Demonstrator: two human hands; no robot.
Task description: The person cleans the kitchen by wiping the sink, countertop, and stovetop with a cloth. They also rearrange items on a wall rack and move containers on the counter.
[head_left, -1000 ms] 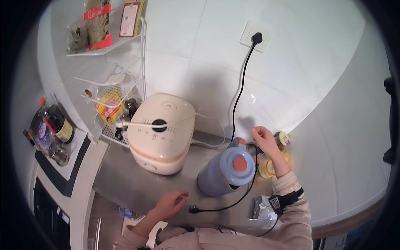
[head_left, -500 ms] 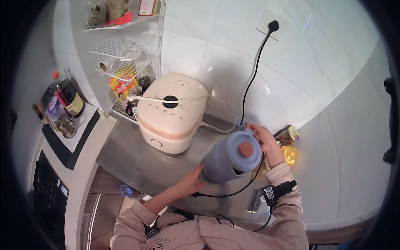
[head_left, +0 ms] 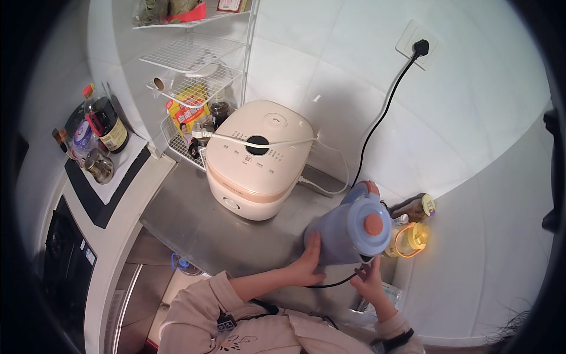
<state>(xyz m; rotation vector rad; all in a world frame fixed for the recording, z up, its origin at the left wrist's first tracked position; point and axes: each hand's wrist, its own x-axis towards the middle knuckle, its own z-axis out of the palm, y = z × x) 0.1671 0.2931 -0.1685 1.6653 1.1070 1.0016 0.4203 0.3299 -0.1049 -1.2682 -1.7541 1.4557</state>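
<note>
A light-blue kettle [head_left: 335, 237] with an orange knob on its lid [head_left: 373, 224] stands on the metal counter. Its handle [head_left: 354, 193] points toward the wall and its dark spout opening toward me. My left hand [head_left: 306, 266] lies along the kettle's left side, fingers stretched out and touching it. Just below the spout, my right hand [head_left: 369, 287] has its fingers bent around a black cord [head_left: 333, 285], which runs in front of the kettle toward my left wrist. Part of the cord is hidden behind the kettle and my hands.
A cream rice cooker [head_left: 259, 159] with a white cord stands left of the kettle. Beyond it is a white wire rack [head_left: 194, 56]. Jars and a yellow-lidded bottle [head_left: 415, 236] stand at the right wall. A black plug [head_left: 420, 47] sits in the wall socket.
My right hand has left the kettle's handle and come round to the cord below the spout. My left hand has moved closer along the kettle's side. The view has shifted.
</note>
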